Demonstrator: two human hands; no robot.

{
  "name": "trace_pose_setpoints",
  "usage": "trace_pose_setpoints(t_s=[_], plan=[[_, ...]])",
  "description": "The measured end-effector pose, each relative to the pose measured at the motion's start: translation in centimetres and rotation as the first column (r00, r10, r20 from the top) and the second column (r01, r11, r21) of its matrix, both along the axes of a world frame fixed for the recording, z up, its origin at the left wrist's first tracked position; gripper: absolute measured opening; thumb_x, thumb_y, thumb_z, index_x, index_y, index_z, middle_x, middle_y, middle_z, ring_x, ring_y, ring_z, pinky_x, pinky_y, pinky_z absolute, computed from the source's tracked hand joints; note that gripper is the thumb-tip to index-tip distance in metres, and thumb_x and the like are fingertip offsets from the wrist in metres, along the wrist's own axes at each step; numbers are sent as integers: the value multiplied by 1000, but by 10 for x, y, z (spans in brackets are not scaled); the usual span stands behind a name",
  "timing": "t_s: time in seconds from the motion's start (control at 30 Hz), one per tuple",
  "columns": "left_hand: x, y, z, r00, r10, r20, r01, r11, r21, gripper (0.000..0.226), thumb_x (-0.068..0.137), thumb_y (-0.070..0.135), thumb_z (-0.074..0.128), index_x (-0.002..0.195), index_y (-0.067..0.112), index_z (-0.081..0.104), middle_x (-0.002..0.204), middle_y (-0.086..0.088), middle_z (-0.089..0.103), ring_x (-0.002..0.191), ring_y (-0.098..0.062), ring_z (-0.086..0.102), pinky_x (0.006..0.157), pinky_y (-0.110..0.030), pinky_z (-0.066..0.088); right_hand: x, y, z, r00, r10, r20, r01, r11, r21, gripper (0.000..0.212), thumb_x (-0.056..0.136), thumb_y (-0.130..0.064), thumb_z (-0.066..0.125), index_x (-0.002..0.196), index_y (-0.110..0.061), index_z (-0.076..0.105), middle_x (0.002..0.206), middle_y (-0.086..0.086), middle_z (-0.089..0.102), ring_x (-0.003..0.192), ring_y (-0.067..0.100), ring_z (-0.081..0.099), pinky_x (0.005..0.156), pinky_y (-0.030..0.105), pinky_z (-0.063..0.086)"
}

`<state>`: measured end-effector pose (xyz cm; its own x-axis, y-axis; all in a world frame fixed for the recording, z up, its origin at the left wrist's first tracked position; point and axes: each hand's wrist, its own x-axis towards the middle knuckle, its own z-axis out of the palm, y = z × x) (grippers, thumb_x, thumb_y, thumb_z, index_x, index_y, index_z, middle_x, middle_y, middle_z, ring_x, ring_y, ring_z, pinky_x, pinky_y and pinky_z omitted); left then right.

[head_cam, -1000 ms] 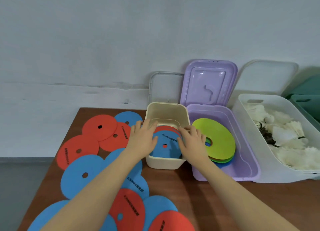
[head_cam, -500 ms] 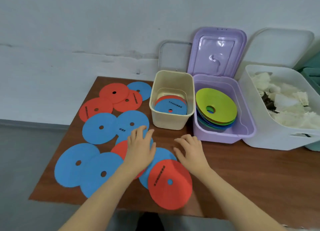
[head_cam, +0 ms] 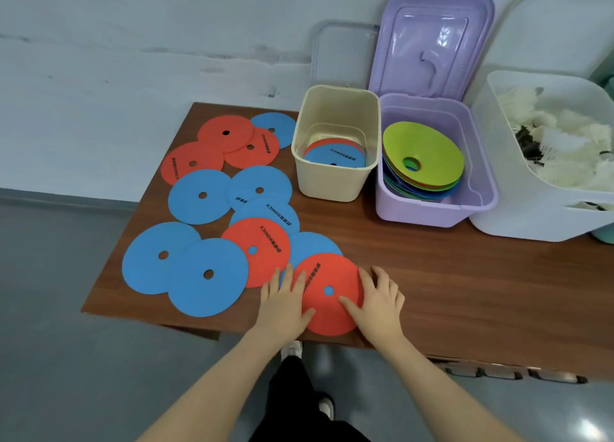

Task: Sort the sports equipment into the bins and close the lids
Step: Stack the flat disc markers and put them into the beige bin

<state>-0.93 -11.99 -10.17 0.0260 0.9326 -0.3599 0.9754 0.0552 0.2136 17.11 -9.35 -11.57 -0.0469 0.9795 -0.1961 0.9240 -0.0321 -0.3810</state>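
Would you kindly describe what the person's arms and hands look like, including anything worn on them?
Both forearms are bare up to the frame edge, with no sleeves visible. The left hand and right hand wear no gloves, and no rings, watch or bracelet are visible.

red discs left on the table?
5: three overlapping at the far left, one mid-table, one under both hands. More may be hidden.

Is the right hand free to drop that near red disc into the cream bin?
Probably yes: right hand already rests on the red disc, and the cream bin stands open, nothing lying between.
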Motion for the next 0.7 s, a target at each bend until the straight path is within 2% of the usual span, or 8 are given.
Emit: trace_pose_setpoints(t_s=[0.2, 0.3, 0.47, 0.53, 0.7], plan=[[5, 3, -1, 998, 41, 53, -41, 999, -5, 75, 89, 41, 55, 148, 36, 8, 156, -2, 4, 141, -34, 1, 112, -49, 8, -6, 0, -1, 992, -87, -96, 83, 995, -48, 69, 82, -44, 63, 140, -26, 32, 148, 4, 19, 133, 27, 19, 108, 44, 14], [6, 3, 0, 995, 41, 87, -48, 995, 89, 78, 85, 35, 61, 146, 37, 13, 150, -4, 14, 134, -29, 20, 108, -44, 17, -8, -2, 1, 980, -125, -154, 121, 992, -36, 69, 80, -37, 67, 139, -27, 32, 144, 1, 25, 130, 25, 24, 107, 43, 15], [3, 4, 0, 962, 3, 275, -65, 974, 215, 78, 79, 15, 66, 146, 20, 25, 134, -9, 26, 118, -25, 37, 100, -35, 35, -15, -5, 6, 957, -126, -259, 131, 991, 0, 64, 79, -20, 68, 134, -18, 36, 128, 3, 41, 117, 23, 38, 97, 36, 23], [-4, 8, 2, 948, -6, 317, -75, 967, 242, 74, 80, 9, 64, 145, 16, 28, 131, -10, 29, 116, -25, 37, 100, -33, 36, -22, -2, 10, 959, -105, -263, 121, 992, 43, 62, 79, -18, 68, 133, -16, 38, 127, 4, 42, 115, 22, 39, 95, 34, 23], [-42, 20, 10, 893, 80, 442, -246, 911, 332, 69, 79, -5, 62, 142, 4, 33, 126, -15, 33, 119, -23, 37, 100, -24, 34, -58, 14, 16, 967, 3, -253, 28, 993, 117, 62, 83, -19, 64, 137, -15, 35, 127, 4, 42, 115, 21, 37, 95, 31, 20]])
